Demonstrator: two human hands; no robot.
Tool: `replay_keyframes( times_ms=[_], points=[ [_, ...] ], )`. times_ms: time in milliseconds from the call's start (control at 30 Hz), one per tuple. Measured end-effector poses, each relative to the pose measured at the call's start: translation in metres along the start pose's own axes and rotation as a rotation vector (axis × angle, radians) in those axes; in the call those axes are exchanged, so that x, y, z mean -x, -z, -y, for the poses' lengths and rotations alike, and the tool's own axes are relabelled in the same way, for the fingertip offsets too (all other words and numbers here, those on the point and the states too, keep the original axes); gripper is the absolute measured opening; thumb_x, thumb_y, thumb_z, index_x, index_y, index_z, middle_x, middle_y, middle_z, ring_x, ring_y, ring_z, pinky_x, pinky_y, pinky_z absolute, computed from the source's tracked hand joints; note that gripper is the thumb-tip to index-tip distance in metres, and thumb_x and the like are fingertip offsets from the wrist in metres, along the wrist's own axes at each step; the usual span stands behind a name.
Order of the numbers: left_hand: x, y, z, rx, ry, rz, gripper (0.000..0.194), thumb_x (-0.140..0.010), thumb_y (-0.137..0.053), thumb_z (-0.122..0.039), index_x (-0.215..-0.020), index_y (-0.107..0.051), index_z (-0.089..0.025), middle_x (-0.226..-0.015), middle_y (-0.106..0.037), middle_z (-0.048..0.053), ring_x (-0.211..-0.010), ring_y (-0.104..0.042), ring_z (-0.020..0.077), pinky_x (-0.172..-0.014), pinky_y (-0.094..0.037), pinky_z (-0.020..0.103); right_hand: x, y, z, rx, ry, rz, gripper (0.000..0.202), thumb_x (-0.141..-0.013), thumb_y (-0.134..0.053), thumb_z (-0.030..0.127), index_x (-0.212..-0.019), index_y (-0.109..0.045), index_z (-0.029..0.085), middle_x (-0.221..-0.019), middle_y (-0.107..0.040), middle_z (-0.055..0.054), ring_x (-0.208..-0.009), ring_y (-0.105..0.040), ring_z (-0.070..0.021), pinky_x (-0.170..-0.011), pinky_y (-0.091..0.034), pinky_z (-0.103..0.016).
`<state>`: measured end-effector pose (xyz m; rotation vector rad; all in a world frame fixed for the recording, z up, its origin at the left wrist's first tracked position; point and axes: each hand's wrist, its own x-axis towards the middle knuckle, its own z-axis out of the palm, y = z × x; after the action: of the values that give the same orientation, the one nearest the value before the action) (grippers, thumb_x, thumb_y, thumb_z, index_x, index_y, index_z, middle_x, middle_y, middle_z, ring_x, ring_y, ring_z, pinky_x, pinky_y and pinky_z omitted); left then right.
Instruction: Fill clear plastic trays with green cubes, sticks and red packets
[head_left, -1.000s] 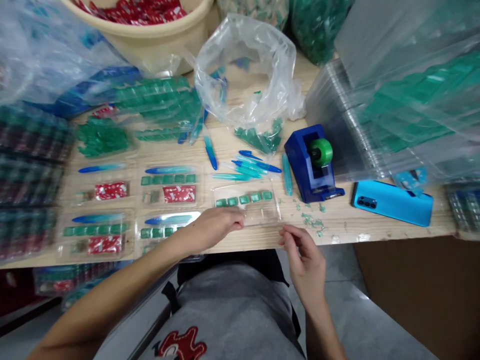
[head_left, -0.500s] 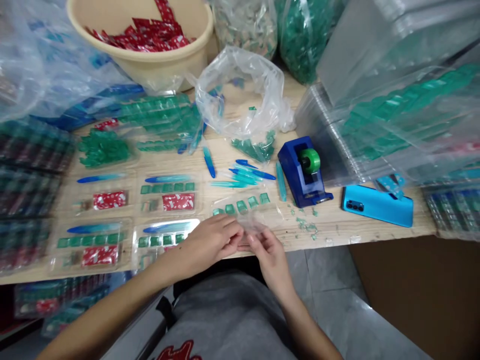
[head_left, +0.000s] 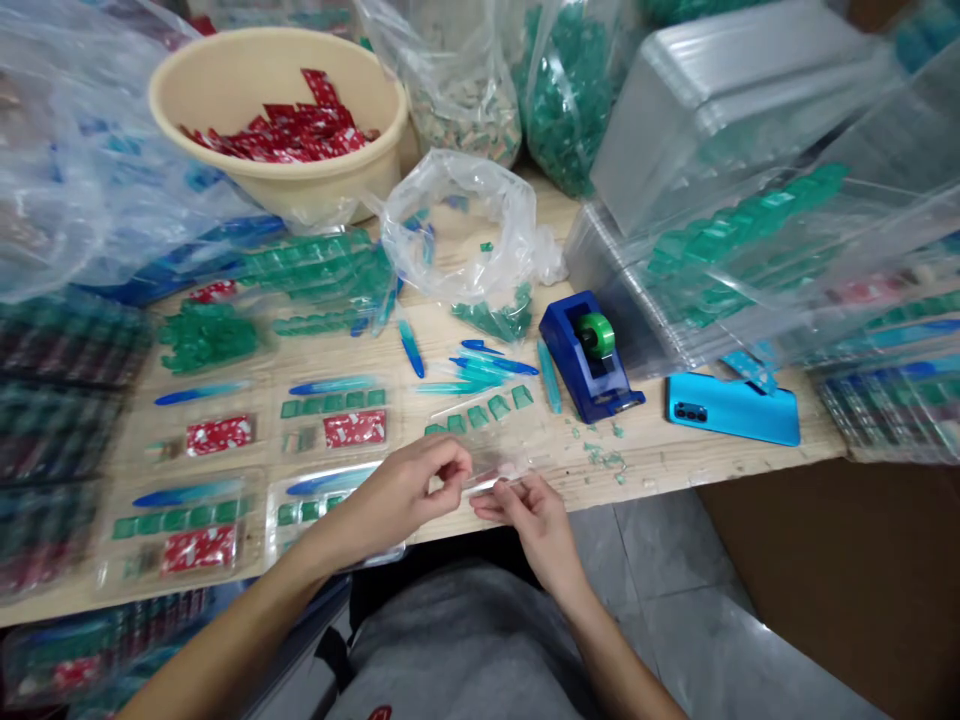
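A clear plastic tray (head_left: 525, 435) lies at the table's front edge with a row of green cube-shaped pieces (head_left: 478, 415) in its far part. My right hand (head_left: 531, 512) grips the tray's near edge, thumb above and fingers beneath. Beside the tray's near left corner, my left hand (head_left: 420, 482) has thumb and forefinger pinched together; what they hold, if anything, is too small to make out. A small pale item (head_left: 508, 470) shows near my right thumb. Blue-and-teal pens (head_left: 487, 365) lie just beyond the tray.
A blue tape dispenser (head_left: 592, 355) and a blue phone (head_left: 733, 408) stand to the right. Filled trays (head_left: 180, 520) lie on the left. Behind are a cream basin (head_left: 277, 185) of red packets, an open plastic bag (head_left: 457, 225) and stacked clear trays (head_left: 675, 130).
My left hand has moved slightly left, away from my right hand, and its thumb and forefinger now form a ring. The tray's near edge appears more tilted. The view has shifted slightly.
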<state>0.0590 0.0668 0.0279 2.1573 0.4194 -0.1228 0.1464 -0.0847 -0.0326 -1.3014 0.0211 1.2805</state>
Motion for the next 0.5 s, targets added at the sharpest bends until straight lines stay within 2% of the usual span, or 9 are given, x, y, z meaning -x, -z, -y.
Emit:
replay_keyframes(
  times_ms=[67, 133, 200, 233, 300, 367, 433, 500],
  points=[
    [0.002, 0.009, -0.004, -0.051, -0.057, -0.077, 0.014, -0.086, -0.041, -0.013, -0.076, -0.048, -0.018, -0.072, -0.052, -0.002, -0.068, -0.051, 0.0105, -0.061, -0.040, 0.021, 0.002, 0.005, -0.003, 0.022, -0.053, 0.011, 0.052, -0.066, -0.069, 0.064, -0.084, -0.059, 0.016, -0.076, -0.071, -0.005, -0.062, -0.070, -0.0159, -0.062, -0.059, -0.028],
    [0.004, 0.017, -0.008, -0.145, -0.140, -0.150, 0.014, -0.088, -0.042, -0.013, -0.078, -0.048, -0.018, -0.072, -0.053, -0.002, -0.068, -0.051, 0.0108, -0.062, -0.041, 0.021, 0.006, 0.012, -0.001, 0.058, -0.120, 0.073, 0.056, -0.069, -0.064, 0.068, -0.075, -0.060, 0.012, -0.059, -0.067, -0.005, -0.047, -0.065, -0.0150, -0.045, -0.053, -0.023],
    [0.007, 0.020, -0.011, -0.247, -0.230, -0.211, 0.013, -0.090, -0.042, -0.011, -0.080, -0.049, -0.017, -0.073, -0.055, -0.001, -0.069, -0.053, 0.0112, -0.063, -0.043, 0.022, 0.011, 0.017, 0.008, 0.052, -0.166, 0.141, 0.059, -0.069, -0.063, 0.069, -0.074, -0.062, 0.010, -0.054, -0.065, -0.006, -0.043, -0.063, -0.0153, -0.041, -0.050, -0.022],
    [0.009, 0.020, -0.013, -0.306, -0.278, -0.234, 0.013, -0.090, -0.043, -0.011, -0.081, -0.050, -0.017, -0.073, -0.056, 0.000, -0.070, -0.053, 0.0116, -0.064, -0.044, 0.023, 0.013, 0.019, 0.015, 0.007, -0.163, 0.160, 0.060, -0.069, -0.063, 0.070, -0.081, -0.063, 0.010, -0.060, -0.068, -0.007, -0.048, -0.066, -0.0166, -0.045, -0.053, -0.024],
    [0.014, 0.015, -0.017, -0.452, -0.367, -0.270, 0.014, -0.091, -0.043, -0.009, -0.082, -0.052, -0.016, -0.073, -0.059, 0.001, -0.069, -0.053, 0.0127, -0.065, -0.045, 0.024, 0.014, 0.022, 0.029, -0.136, -0.139, 0.179, 0.065, -0.071, -0.057, 0.073, -0.097, -0.062, 0.014, -0.085, -0.074, -0.012, -0.071, -0.072, -0.0205, -0.063, -0.059, -0.032],
    [0.022, 0.007, -0.022, -0.601, -0.452, -0.284, 0.014, -0.091, -0.043, -0.009, -0.085, -0.054, -0.015, -0.072, -0.062, 0.002, -0.066, -0.053, 0.0139, -0.064, -0.045, 0.026, 0.012, 0.023, 0.042, -0.266, -0.121, 0.188, 0.060, -0.077, -0.052, 0.072, -0.102, -0.059, 0.018, -0.105, -0.071, -0.014, -0.094, -0.071, -0.0242, -0.079, -0.058, -0.040],
    [0.029, 0.000, -0.026, -0.694, -0.520, -0.291, 0.014, -0.092, -0.043, -0.009, -0.089, -0.056, -0.014, -0.073, -0.064, 0.002, -0.066, -0.054, 0.0149, -0.066, -0.046, 0.028, 0.008, 0.023, 0.049, -0.319, -0.109, 0.196, 0.043, -0.080, -0.056, 0.061, -0.090, -0.058, 0.019, -0.104, -0.072, -0.011, -0.102, -0.068, -0.0268, -0.085, -0.056, -0.044],
    [0.034, -0.004, -0.030, -0.693, -0.541, -0.282, 0.015, -0.092, -0.043, -0.008, -0.091, -0.057, -0.014, -0.077, -0.066, 0.003, -0.070, -0.056, 0.0157, -0.073, -0.048, 0.030, 0.006, 0.022, 0.052, -0.352, -0.063, 0.174, 0.027, -0.079, -0.064, 0.046, -0.079, -0.056, 0.020, -0.093, -0.074, -0.007, -0.100, -0.069, -0.0272, -0.086, -0.055, -0.045]
  ],
)
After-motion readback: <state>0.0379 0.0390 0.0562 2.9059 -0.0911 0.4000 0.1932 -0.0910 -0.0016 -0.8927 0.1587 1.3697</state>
